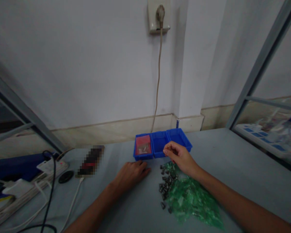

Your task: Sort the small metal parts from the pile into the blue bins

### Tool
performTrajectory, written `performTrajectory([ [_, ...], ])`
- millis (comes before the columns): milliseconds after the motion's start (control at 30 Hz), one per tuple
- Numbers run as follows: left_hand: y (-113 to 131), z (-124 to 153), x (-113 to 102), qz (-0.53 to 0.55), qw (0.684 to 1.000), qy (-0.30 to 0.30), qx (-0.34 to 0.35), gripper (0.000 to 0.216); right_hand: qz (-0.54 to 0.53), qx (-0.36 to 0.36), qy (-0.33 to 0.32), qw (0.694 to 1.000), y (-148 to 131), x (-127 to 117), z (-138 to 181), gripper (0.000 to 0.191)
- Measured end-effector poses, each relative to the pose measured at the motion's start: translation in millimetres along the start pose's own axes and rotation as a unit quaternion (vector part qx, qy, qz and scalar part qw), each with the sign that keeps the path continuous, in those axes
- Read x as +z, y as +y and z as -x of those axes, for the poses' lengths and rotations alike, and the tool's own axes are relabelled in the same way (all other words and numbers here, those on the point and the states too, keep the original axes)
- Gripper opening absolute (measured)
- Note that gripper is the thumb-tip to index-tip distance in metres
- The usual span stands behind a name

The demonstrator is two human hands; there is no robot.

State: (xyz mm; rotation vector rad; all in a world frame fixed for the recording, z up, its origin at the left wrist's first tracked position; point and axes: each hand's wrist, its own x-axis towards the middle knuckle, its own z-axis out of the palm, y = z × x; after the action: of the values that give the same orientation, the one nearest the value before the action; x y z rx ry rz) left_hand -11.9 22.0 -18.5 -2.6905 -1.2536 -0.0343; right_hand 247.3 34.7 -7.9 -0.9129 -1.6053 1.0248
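My left hand [132, 174] lies palm down on the grey table with its fingers loosely stretched, just in front of the blue bins, holding nothing. Above the front edge of the blue middle bin [160, 139], my right hand [180, 156] is closed in a pinch; whatever is between its fingertips is hidden or too small to name. Under that wrist sits a green plastic bag [194, 200]. Several small dark metal-looking parts [167, 186] are heaped at the bag's left side. In the left bin [143, 158] is a red-and-clear packet [143, 144] with small pieces showing.
Another blue bin [178, 137] stands at the right of the row, by the wall. To the left are a phone-like blurred object [91, 161], a round black disc [66, 176], cables and a power strip [16, 197]. Metal frame posts [247, 84] rise at both sides.
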Motion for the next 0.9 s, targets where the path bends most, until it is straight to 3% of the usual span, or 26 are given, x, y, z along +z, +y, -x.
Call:
performTrajectory([
  [533,-3.9,0.1,3.6,-0.005,0.998,0.065,0.016,0.031,-0.01,0.002,0.011,1.0,-3.0,-0.3,0.0,0.028],
  [900,-1.7,1.1,1.9,0.014,0.995,0.094,0.032,0.03,-0.079,0.057,0.033,0.995,-8.3,-1.3,-2.0,0.033],
])
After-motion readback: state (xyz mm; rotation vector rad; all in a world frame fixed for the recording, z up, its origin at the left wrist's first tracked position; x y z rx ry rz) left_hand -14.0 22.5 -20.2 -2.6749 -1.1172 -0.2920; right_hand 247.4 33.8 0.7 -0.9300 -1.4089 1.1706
